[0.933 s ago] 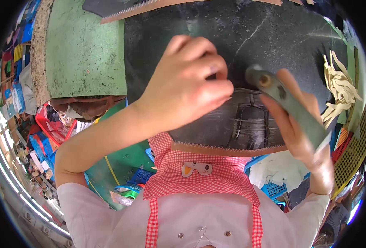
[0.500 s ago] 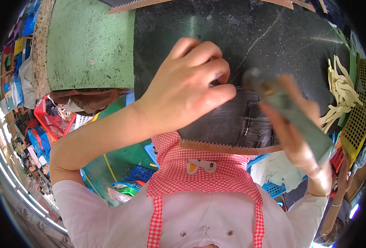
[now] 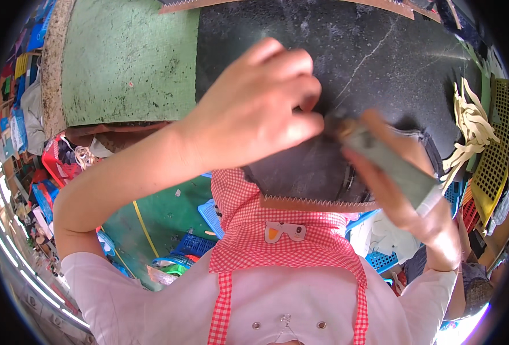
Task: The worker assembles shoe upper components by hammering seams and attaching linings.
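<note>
My left hand (image 3: pixel 260 106) hovers over a worn black work mat (image 3: pixel 358 69), fingers curled and thumb and forefinger close together; whatever lies between them is hidden. Just right of its fingertips, my right hand (image 3: pixel 389 192) is wrapped round a grey-green block-shaped tool (image 3: pixel 395 167). That tool has a dark blurred tip and a brass-coloured fitting, and it points toward my left thumb. A black piece with a raised edge (image 3: pixel 431 150) shows behind my right hand, mostly covered by it.
Cream strips (image 3: pixel 473 129) lie in a heap at the right, beside a yellow perforated basket (image 3: pixel 490 155). A green board (image 3: pixel 128 69) adjoins the mat on the left. The mat's near edge carries brown zigzag trim (image 3: pixel 317 204). Blue baskets (image 3: pixel 194 245) and a red basket (image 3: pixel 56 161) stand below.
The tool and my right hand have moved left, closer to my left fingertips. My left hand has shifted slightly left. The black piece now shows to the right of my right hand.
</note>
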Available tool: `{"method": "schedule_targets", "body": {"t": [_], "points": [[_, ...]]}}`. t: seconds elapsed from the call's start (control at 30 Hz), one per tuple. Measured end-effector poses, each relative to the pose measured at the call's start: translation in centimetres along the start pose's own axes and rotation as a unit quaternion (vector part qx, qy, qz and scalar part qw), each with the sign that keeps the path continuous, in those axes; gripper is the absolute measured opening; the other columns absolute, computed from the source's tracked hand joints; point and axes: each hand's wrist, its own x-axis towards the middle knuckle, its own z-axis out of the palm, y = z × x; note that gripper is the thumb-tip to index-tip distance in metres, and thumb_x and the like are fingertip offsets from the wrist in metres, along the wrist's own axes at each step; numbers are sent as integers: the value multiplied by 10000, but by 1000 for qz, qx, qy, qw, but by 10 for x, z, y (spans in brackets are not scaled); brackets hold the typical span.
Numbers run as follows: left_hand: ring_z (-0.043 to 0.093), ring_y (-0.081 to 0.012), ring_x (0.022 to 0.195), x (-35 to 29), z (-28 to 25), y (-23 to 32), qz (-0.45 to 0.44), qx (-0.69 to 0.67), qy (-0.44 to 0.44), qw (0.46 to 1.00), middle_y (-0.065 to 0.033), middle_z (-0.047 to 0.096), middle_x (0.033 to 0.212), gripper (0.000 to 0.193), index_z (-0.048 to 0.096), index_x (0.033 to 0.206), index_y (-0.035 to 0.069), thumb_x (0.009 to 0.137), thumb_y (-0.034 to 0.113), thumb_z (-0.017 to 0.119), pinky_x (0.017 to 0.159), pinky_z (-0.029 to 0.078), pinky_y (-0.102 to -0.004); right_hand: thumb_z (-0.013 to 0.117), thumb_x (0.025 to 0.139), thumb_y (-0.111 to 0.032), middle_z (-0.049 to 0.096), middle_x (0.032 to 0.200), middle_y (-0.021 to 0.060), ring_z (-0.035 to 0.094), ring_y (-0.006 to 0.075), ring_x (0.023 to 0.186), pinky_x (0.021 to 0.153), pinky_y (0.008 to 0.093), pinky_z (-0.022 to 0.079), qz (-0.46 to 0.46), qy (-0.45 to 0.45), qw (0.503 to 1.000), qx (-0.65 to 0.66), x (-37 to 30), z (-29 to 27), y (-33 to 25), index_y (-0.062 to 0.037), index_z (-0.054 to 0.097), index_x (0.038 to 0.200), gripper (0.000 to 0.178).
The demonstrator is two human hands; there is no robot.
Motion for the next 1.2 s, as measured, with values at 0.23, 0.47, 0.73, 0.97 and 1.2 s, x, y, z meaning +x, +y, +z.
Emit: {"method": "schedule_targets", "body": {"t": [0.23,0.47,0.73,0.97,1.2], "points": [[589,-209,905,-11,-2,-4,16,13,4,1000,25,646,899,175,766,842,180,675,194,820,800,448,-352,630,944,-50,570,765,215,551,374,626,599,356,453,-19,32,999,-3,7,7,1,33,557,1164,245],[573,-201,929,-22,-5,-11,-39,-34,15,999,33,629,888,233,760,818,170,606,211,848,777,440,-355,622,951,-49,582,770,228,587,405,649,584,365,438,-45,-20,999,-23,12,6,2,54,529,1200,284],[565,-207,938,-33,-4,-7,-94,-46,47,993,63,636,875,223,756,805,201,606,212,854,773,416,-356,622,964,-51,582,730,199,579,332,602,569,328,421,-84,66,994,-26,7,24,2,10,530,1139,207],[558,-207,948,-42,-5,4,-181,-9,77,980,56,636,942,275,769,835,191,582,200,876,826,407,-373,617,973,-46,595,743,153,569,274,588,576,319,434,-34,0,999,22,9,32,3,27,558,1171,219],[559,-182,933,-45,5,17,-243,-77,102,961,75,656,908,198,740,763,177,616,133,864,843,394,-360,652,959,-42,630,781,143,568,123,649,579,295,451,9,31,999,19,12,22,-14,48,576,1214,281]]}}
